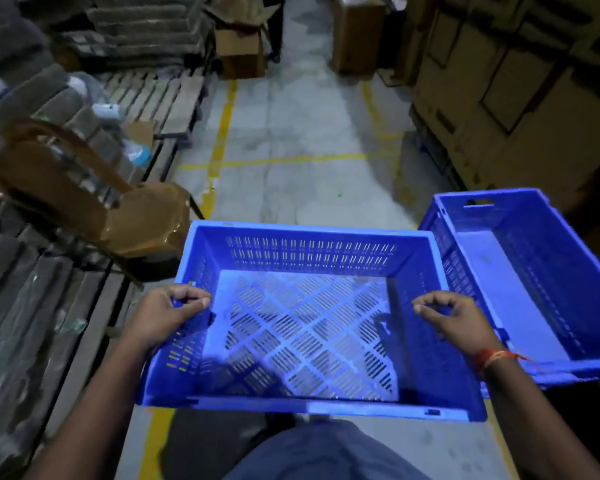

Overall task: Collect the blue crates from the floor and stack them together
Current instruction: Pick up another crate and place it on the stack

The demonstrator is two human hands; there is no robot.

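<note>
1. Perforated blue crate [305, 327] sits centre-near, held up in front of the person's body above the floor [291, 140]. It looks empty, with its slotted base and walls open to view.
2. Left hand [167, 313] is curled over the left rim with fingers wrapped inside; right hand [454, 317] does the same on the right rim. Both are clenched on the crate at its short sides.
3. Handling, as a judgement: moulded plastic, stiff, likely light when empty, not fragile. The rims give a firm hold; the smooth plastic may slip if tipped. Best taken at opposite rims or handle slots, as now.
4. Second blue crate [520, 271] lies just to the right, tilted, with solid-looking base and a handle slot in its far wall. It seems the likely stacking partner; whether it rests on the floor or on another crate is unclear.
5. Further out: a brown chair [94, 202] at left, pallets [160, 95] beyond it, cardboard boxes [516, 81] stacked along the right, yellow lines down the aisle.
6. Hard to make out: the second crate's right edge is cut off by the frame; what is under both crates is hidden; the far aisle is dim and blurred.
</note>
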